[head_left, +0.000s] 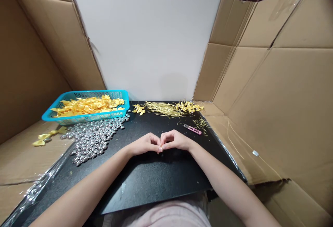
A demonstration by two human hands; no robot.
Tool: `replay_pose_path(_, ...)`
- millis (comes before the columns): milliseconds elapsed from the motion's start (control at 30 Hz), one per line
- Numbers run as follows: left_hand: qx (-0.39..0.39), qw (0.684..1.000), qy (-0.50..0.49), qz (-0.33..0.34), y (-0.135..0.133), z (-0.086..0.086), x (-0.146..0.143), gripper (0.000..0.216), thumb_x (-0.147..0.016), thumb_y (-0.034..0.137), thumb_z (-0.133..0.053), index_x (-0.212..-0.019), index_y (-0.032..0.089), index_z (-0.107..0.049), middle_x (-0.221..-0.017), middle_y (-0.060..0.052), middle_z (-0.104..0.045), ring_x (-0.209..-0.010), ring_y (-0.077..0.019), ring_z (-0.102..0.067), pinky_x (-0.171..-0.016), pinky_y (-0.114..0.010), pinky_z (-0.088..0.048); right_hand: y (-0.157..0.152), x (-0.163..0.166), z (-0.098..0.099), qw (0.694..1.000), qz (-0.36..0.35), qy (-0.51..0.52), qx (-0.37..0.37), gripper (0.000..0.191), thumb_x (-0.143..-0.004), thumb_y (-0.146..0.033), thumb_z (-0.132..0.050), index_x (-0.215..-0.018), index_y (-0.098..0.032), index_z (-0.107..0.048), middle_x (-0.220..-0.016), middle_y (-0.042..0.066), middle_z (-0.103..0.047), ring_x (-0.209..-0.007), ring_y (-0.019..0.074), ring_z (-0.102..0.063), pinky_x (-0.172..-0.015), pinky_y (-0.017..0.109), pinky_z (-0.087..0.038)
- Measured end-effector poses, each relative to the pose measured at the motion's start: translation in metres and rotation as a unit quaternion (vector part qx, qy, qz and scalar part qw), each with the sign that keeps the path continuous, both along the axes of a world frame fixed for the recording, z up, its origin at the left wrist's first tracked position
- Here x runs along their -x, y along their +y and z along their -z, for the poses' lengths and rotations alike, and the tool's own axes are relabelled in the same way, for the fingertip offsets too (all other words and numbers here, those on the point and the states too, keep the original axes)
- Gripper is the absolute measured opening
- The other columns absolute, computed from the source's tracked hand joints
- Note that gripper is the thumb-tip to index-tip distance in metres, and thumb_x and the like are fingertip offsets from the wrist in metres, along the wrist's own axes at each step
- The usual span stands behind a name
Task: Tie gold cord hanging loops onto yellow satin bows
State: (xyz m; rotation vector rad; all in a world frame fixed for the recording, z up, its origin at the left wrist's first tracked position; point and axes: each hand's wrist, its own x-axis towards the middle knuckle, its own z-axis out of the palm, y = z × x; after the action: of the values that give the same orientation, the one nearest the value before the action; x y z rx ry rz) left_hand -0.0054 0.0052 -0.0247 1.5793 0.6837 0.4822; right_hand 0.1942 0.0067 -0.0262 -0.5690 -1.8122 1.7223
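Black sheeting covers the counter [145, 182], and both hands meet at its middle, knuckles up and fingertips pressed together. The left hand [144, 144] and the right hand [176, 140] are curled closed, pinching a tiny yellowish bit [161, 147] between thumbs and forefingers. It is so small from where I stand that I can't say for sure what it is, perhaps a scrap of ribbon or wire. It looks near weightless and easy to lose, so a firm fingertip pinch at its middle seems the only sound hold. Held any looser, it would likely slip down onto the dark surface.

To the left lies a heap of shiny silver round beads [93, 135], touching a turquoise plastic mesh basket [104, 116] full of yellow satin ribbon bows [85, 105]. At the back, a bundle of thin gold wire strands [162, 109] lies near a pink pair of thread snips [191, 128]. Brown cardboard panels [273, 91] wall both sides.
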Motion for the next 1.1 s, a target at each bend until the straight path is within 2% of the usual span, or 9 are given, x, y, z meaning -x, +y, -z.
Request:
replay_pose_path(267, -0.006, 1.0, -0.01, -0.017, 0.001, -0.002, -0.001, 0.027, -0.064, 0.04, -0.077, -0.059, 0.014, -0.068, -0.054, 0.002, -0.06, -0.056, -0.0108, -0.049, -0.059, -0.023, -0.036, -0.003, 0.002, -0.006, 0.999, 0.008, -0.027, -0.03, 0.039, -0.069, -0.049, -0.075, -0.076, -0.014, -0.059, -0.076, -0.001, -0.059, -0.071, 0.0127, -0.056, -0.073, 0.029, -0.043)
replay_pose_path(500, -0.025, 0.997, -0.024, -0.062, 0.002, -0.003, -0.002, 0.031, -0.065, 0.045, -0.076, -0.062, 0.015, -0.066, -0.06, 0.001, -0.062, -0.059, -0.0127, -0.052, -0.061, -0.024, -0.039, -0.004, 0.004, -0.006, 0.993, 0.049, -0.049, -0.093, 0.04, -0.08, -0.055, -0.062, -0.081, -0.017, -0.053, -0.076, -0.001, -0.056, -0.071, 0.0129, -0.054, -0.071, 0.029, -0.043)
replay_pose_path(600, -0.042, 0.995, -0.026, -0.085, 0.002, -0.003, -0.002, 0.031, -0.068, 0.045, -0.074, -0.062, 0.015, -0.066, -0.06, 0.0, -0.062, -0.061, -0.0131, -0.053, -0.062, -0.025, -0.039, -0.007, 0.004, -0.009, 0.985, 0.074, -0.061, -0.142, 0.033, -0.085, -0.049, -0.059, -0.081, -0.017, -0.053, -0.08, 0.0, -0.056, -0.075, 0.0139, -0.054, -0.073, 0.029, -0.043)
replay_pose_path(700, -0.064, 0.992, -0.023, -0.106, 0.003, -0.002, -0.003, 0.036, -0.075, 0.047, -0.066, -0.059, 0.015, -0.067, -0.057, 0.0, -0.06, -0.059, -0.0124, -0.05, -0.062, -0.024, -0.038, -0.011, 0.003, -0.014, 0.973, 0.095, -0.076, -0.196, 0.021, -0.089, -0.035, -0.056, -0.079, -0.018, -0.053, -0.085, 0.002, -0.058, -0.083, 0.0155, -0.056, -0.079, 0.03, -0.042)
replay_pose_path(833, -0.082, 0.988, -0.012, -0.13, 0.002, -0.003, -0.005, 0.038, -0.078, 0.046, -0.064, -0.057, 0.014, -0.067, -0.056, -0.001, -0.062, -0.057, -0.0119, -0.049, -0.06, -0.024, -0.037, -0.015, 0.002, -0.018, 0.953, 0.129, -0.108, -0.253, 0.009, -0.086, -0.019, -0.057, -0.078, -0.018, -0.054, -0.085, 0.002, -0.055, -0.081, 0.0159, -0.053, -0.076, 0.03, -0.04)
replay_pose_path(1100, -0.096, 0.983, -0.008, -0.159, 0.0, -0.006, -0.007, 0.022, -0.072, 0.035, -0.066, -0.063, 0.015, -0.07, -0.059, -0.001, -0.067, -0.058, -0.0127, -0.052, -0.06, -0.024, -0.04, -0.011, 0.001, -0.019, 0.939, 0.173, -0.115, -0.274, 0.01, -0.085, -0.017, -0.058, -0.075, -0.018, -0.055, -0.08, 0.0, -0.051, -0.075, 0.0143, -0.049, -0.071, 0.028, -0.04)
